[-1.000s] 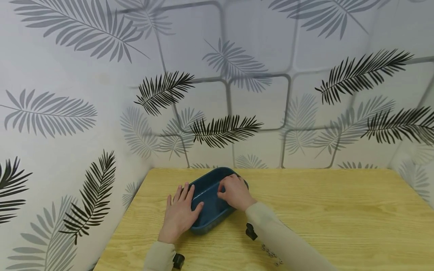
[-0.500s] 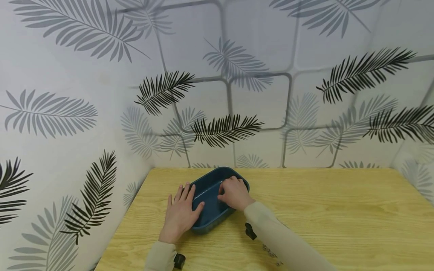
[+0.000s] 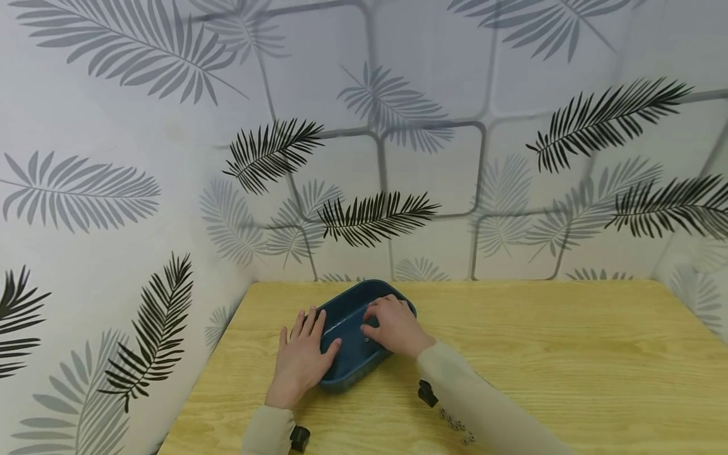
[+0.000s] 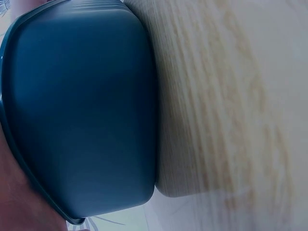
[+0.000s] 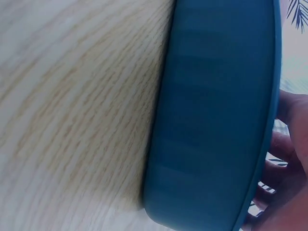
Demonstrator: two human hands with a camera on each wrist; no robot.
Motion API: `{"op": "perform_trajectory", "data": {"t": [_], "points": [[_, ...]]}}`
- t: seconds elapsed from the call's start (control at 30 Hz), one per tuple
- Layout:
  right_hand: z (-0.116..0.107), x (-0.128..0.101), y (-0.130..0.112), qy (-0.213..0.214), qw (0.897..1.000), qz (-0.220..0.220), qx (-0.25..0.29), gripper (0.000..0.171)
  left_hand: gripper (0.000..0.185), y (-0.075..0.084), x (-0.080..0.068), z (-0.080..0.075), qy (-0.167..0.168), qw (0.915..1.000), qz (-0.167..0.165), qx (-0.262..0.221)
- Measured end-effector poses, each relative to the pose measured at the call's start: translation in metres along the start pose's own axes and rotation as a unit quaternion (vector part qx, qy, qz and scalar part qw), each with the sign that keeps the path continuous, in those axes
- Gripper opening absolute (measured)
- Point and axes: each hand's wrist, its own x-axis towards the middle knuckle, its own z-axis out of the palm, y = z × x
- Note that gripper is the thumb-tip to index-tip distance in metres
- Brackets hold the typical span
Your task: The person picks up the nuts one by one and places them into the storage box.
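Two hands flank the blue tray (image 3: 347,370): left hand (image 3: 299,363) lies flat, fingers straight, against its left wall; right hand (image 3: 394,325) rests over its right rim, fingers curled inside, grasp indeterminable.

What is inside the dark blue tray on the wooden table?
In the blue tray one tiny pale object lies on the floor below the right hand. That hand covers the far right part, so more may be hidden.

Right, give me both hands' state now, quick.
Left hand: open, fingers straight, resting flat against the blue tray.
Right hand: over the tray, fingers curled; cannot tell whether it holds anything.
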Motion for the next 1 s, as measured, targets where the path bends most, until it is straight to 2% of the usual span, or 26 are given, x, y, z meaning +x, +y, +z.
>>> {"op": "perform_trajectory", "data": {"t": [0.27, 0.53, 0.67, 1.0], "points": [[-0.011, -0.012, -0.002, 0.035, 0.999, -0.011, 0.005, 0.020, 0.072, 0.001, 0.000, -0.001, -0.003, 1.0000, 0.000, -0.002], [-0.017, -0.024, 0.003, 0.068, 0.998, -0.004, -0.002, 0.019, 0.072, 0.001, 0.000, 0.000, -0.008, 1.0000, -0.004, 0.004], [-0.022, -0.030, 0.006, 0.080, 0.997, -0.003, 0.010, 0.019, 0.072, 0.001, -0.001, 0.000, -0.005, 1.0000, -0.004, -0.001], [-0.033, -0.051, 0.018, 0.102, 0.995, -0.014, -0.005, 0.018, 0.071, 0.001, -0.001, -0.001, -0.001, 1.0000, -0.001, -0.002]]}}
